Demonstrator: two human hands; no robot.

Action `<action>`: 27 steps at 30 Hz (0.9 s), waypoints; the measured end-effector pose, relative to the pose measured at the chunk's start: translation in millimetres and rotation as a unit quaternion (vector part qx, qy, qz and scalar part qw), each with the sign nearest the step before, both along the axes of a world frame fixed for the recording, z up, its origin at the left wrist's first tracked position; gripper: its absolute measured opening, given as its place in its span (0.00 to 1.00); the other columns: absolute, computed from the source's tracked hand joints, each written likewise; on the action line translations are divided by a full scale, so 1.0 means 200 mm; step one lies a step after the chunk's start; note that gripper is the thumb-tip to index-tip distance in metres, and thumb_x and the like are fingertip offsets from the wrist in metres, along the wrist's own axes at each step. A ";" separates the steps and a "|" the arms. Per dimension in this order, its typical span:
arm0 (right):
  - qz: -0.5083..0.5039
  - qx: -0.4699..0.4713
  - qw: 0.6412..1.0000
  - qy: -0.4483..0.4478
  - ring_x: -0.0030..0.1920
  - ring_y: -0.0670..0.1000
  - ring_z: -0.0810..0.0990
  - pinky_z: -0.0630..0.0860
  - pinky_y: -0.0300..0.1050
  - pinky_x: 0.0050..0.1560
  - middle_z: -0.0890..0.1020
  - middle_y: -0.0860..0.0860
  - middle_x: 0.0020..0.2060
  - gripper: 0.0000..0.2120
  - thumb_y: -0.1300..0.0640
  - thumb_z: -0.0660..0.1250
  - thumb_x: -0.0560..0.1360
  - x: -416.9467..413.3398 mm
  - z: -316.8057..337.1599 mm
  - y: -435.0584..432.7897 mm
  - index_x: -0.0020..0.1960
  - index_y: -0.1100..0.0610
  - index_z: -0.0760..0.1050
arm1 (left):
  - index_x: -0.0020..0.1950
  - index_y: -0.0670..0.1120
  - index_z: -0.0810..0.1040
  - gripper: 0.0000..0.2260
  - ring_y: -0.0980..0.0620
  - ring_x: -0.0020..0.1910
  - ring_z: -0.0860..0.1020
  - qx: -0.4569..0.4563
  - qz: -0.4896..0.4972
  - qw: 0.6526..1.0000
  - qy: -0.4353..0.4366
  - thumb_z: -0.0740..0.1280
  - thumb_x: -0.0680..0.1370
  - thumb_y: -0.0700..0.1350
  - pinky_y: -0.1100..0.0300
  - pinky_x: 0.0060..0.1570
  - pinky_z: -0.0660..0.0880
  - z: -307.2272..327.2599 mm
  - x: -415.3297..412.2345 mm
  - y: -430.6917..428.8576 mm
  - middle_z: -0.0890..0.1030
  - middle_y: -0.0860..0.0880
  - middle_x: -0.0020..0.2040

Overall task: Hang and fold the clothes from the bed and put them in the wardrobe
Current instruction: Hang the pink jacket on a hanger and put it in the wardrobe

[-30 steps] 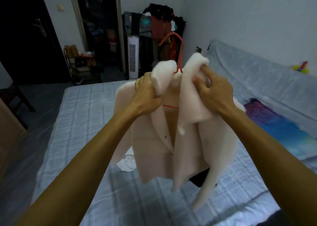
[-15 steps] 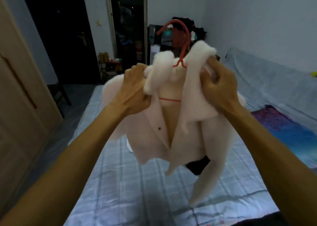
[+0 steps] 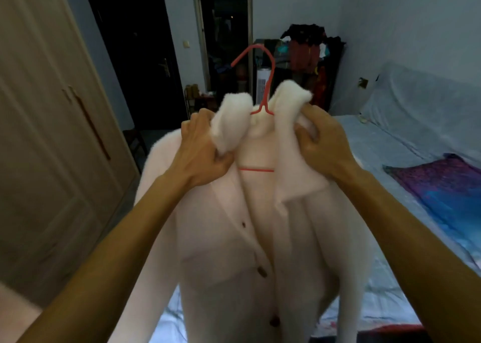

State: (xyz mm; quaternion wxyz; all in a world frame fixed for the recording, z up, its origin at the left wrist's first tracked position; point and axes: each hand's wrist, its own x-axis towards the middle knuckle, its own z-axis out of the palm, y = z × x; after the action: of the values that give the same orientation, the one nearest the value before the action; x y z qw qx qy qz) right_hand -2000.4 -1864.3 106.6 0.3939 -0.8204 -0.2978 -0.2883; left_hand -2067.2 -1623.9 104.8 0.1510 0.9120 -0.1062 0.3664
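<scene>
A fluffy white coat (image 3: 234,238) with dark buttons hangs on a red hanger (image 3: 263,82), held up in front of me. My left hand (image 3: 203,147) grips the coat's left collar and shoulder. My right hand (image 3: 322,144) grips the right collar and shoulder. The hanger's hook sticks up between the two collar flaps, and its crossbar shows in the open neck. The beige wardrobe (image 3: 52,160) stands at the left with its doors closed. The bed (image 3: 390,277) lies below and to the right, partly hidden by the coat.
A purple and blue cloth (image 3: 447,186) lies on the bed at the right. A rack piled with dark and red clothes (image 3: 309,56) stands in the far corner beside a white tower fan (image 3: 263,85). Dark doorways open at the back.
My view has swung left, bringing the wardrobe doors into sight. The coat on its hanger has come closer and higher, still held at the collar by both hands.
</scene>
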 end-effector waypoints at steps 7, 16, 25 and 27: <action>-0.005 0.003 0.996 0.090 0.55 0.54 0.77 0.73 0.51 0.56 0.79 0.54 0.58 0.21 0.56 0.64 0.77 0.07 -0.20 0.12 0.69 0.55 0.70 | 0.64 0.42 0.67 0.33 0.53 0.49 0.61 -0.024 0.035 0.996 0.073 0.58 0.69 0.64 0.63 0.46 0.52 -0.30 0.16 0.10 0.67 0.46 0.52; -0.026 -0.041 0.991 0.126 0.39 0.41 0.72 0.64 0.32 0.36 0.77 0.48 0.45 0.11 0.56 0.65 0.76 0.24 -0.16 0.34 0.58 0.55 0.73 | 0.67 0.44 0.61 0.37 0.63 0.50 0.55 -0.126 -0.041 0.989 0.064 0.68 0.65 0.62 0.54 0.54 0.60 -0.26 0.27 0.30 0.59 0.55 0.55; -0.015 0.040 0.998 0.041 0.37 0.43 0.73 0.68 0.35 0.39 0.76 0.48 0.43 0.09 0.59 0.65 0.76 0.50 -0.06 0.58 0.56 0.59 0.75 | 0.58 0.53 0.76 0.18 0.55 0.59 0.74 -0.206 -0.020 0.977 0.046 0.64 0.71 0.39 0.55 0.60 0.72 0.07 0.43 0.74 0.78 0.52 0.57; 0.021 0.037 0.999 0.034 0.41 0.46 0.74 0.68 0.35 0.40 0.77 0.48 0.45 0.11 0.59 0.65 0.76 0.56 -0.02 0.64 0.58 0.60 0.75 | 0.65 0.51 0.73 0.20 0.48 0.64 0.72 -0.095 0.043 0.992 0.073 0.64 0.73 0.50 0.49 0.65 0.67 0.13 0.48 0.77 0.76 0.49 0.63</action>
State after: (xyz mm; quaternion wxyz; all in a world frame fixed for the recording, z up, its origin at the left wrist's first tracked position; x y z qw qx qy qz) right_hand -1887.5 -1735.8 102.3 0.4399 -0.8081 -0.2905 -0.2630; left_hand -1971.3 -1470.8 130.1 0.2285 0.9215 -0.0201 0.3134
